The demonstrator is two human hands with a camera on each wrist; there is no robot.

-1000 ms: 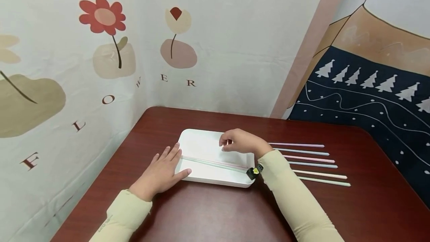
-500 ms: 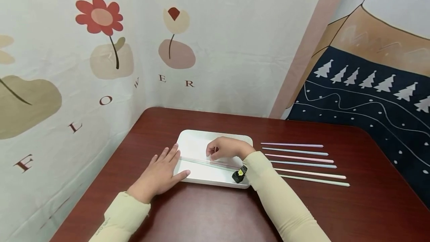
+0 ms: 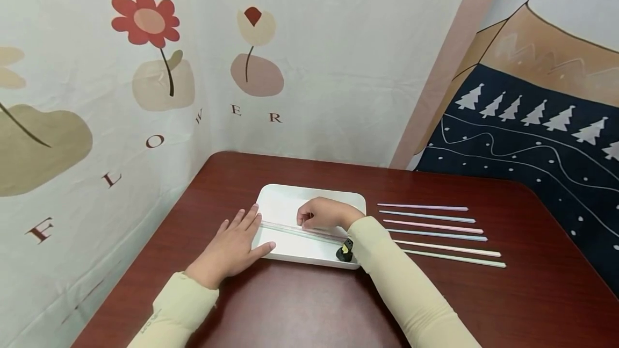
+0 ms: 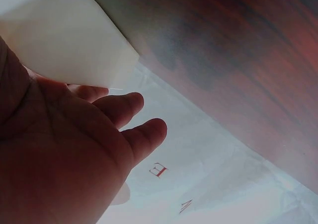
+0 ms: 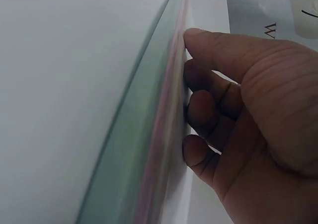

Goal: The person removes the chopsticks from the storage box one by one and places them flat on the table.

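A white tray (image 3: 282, 200) lies on the table, with green, pink and pale chopsticks (image 3: 285, 229) lengthwise in it. My left hand (image 3: 227, 254) rests on the tray's left edge, fingers spread and thumb along the front rim. In the left wrist view the fingers (image 4: 134, 139) lie straight beside the tray's corner (image 4: 74, 35). My right hand (image 3: 326, 214) is over the tray with curled fingers, its fingertips on the chopsticks. The right wrist view shows thumb and fingertips (image 5: 201, 107) at the pale chopstick (image 5: 171, 105), next to the pink and green ones.
Several pastel chopsticks (image 3: 430, 227) lie in a spaced row on the dark red table (image 3: 309, 305), right of the tray. A printed cloth (image 3: 338, 69) hangs behind the table. A small black device (image 3: 345, 251) sits on my right wrist.
My right hand has moved left and down from above the tray's right part onto the chopsticks in it. My left hand stays on the tray's left edge.
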